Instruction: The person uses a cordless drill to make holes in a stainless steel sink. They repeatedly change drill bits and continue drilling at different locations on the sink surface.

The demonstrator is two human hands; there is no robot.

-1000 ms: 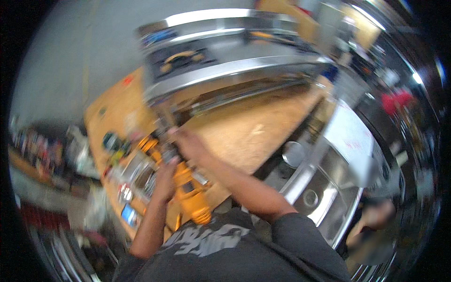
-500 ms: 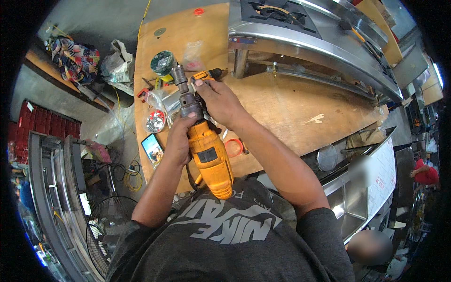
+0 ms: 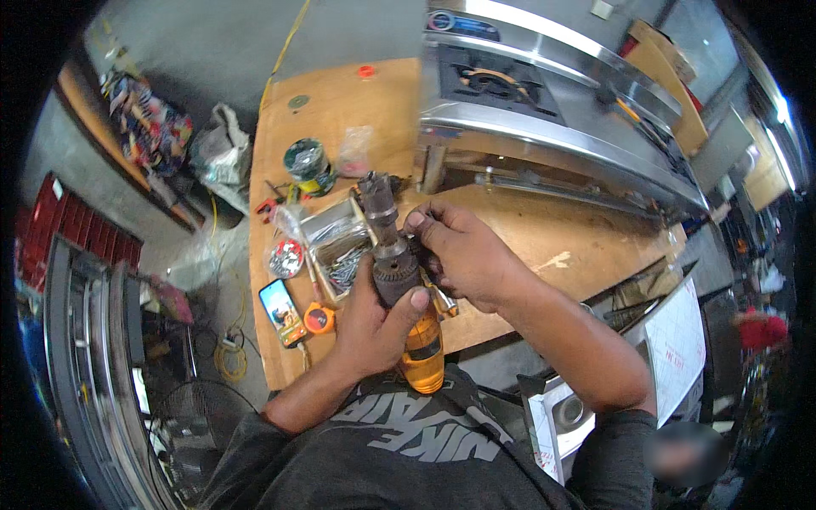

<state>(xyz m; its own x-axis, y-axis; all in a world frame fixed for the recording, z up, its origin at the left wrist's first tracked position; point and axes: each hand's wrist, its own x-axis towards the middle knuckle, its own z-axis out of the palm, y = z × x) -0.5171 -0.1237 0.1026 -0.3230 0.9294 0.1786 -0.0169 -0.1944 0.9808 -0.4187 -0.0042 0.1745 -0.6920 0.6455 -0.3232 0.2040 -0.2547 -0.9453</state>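
Observation:
A yellow-orange power drill [image 3: 423, 365] stands against my shirt, its dark toothed chuck [image 3: 394, 274] pointing away from me. My left hand [image 3: 370, 331] is wrapped around the drill just below the chuck, thumb across the front. Fixed in the chuck is a stepped metal attachment [image 3: 379, 204] with a wide, dark cylindrical end. My right hand [image 3: 467, 255] is beside the chuck's right side, fingers curled and pinched together. Something dark shows under those fingers, but I cannot make out what it is.
On the wooden table [image 3: 544, 229] are an open box of screws [image 3: 344, 255], a round tub of small parts [image 3: 286, 258], a phone [image 3: 280, 310], an orange tape measure [image 3: 320, 319] and a dark green container [image 3: 308, 166]. A steel stove [image 3: 501, 110] occupies the far right.
The drill has shifted right and tilted, its attachment now lower in view. My right hand has moved from beyond the attachment to the chuck's right side. The tape measure and screw box are now exposed.

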